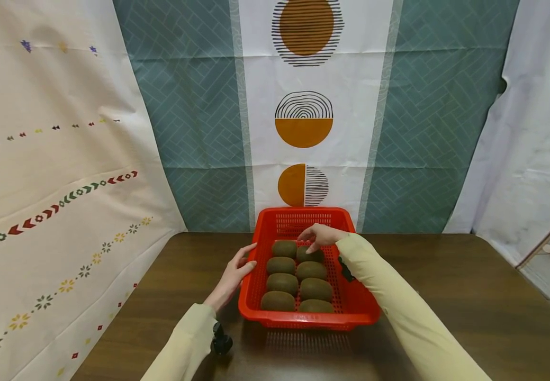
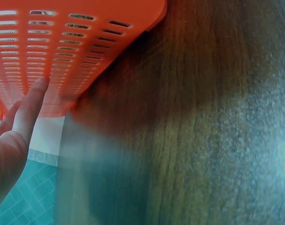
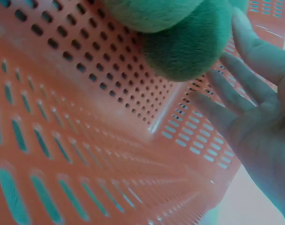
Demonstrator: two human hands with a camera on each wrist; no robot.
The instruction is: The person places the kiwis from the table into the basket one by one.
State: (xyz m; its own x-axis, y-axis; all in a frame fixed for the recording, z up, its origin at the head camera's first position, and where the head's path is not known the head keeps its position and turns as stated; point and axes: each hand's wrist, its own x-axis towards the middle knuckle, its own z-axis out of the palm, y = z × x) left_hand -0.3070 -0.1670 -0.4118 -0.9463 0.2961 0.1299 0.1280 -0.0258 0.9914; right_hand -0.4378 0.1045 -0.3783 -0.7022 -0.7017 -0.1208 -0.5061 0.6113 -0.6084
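Observation:
In the head view, several brown fuzzy kiwis (image 1: 281, 284) lie in two columns inside a red perforated plastic basket (image 1: 365, 312). My right hand (image 1: 323, 234) reaches over the far right kiwi (image 1: 309, 254), thumb on the near side and fingers on the far side. In the right wrist view that hand's fingers (image 3: 226, 91) are spread and loosely bent beside a kiwi (image 3: 186, 49), not closed round it; whether the thumb touches it I cannot tell. My left hand (image 1: 233, 275) rests its extended fingers against the basket's left side, a fingertip on the slotted wall in the left wrist view.
The basket stands on a dark brown wooden table (image 1: 160, 312), near its back edge. Bare basket floor shows along the right of the kiwis. Patterned cloth (image 1: 203, 106) hangs behind the table, and a cream cloth (image 1: 55, 211) hangs at the left.

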